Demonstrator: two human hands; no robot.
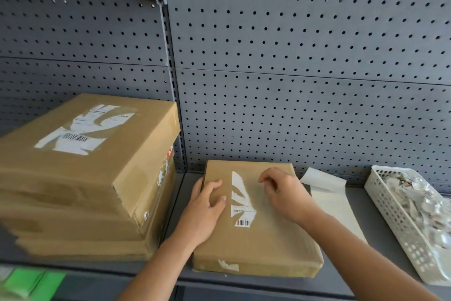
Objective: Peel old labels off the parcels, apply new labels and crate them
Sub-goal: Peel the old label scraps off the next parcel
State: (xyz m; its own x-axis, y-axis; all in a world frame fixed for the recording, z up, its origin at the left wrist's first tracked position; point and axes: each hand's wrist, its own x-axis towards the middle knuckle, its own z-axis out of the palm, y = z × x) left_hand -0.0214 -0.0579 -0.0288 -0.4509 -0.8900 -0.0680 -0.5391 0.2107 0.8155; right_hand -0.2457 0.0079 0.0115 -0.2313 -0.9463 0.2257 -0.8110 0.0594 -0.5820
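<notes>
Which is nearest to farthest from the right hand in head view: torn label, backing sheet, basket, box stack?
From the right hand:
1. Torn label, just left, on the parcel.
2. Backing sheet, just right; close call with 1.
3. Basket, far right.
4. Box stack, far left.

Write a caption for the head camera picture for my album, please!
Two bare hands, left and right, work at a torn white label on a flat brown cardboard parcel.

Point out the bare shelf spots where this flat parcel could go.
Bare shelf lies between the label sheets and the white basket, and a thin strip between the parcel stack and the flat parcel. The left side is crowded by the stack.
</notes>
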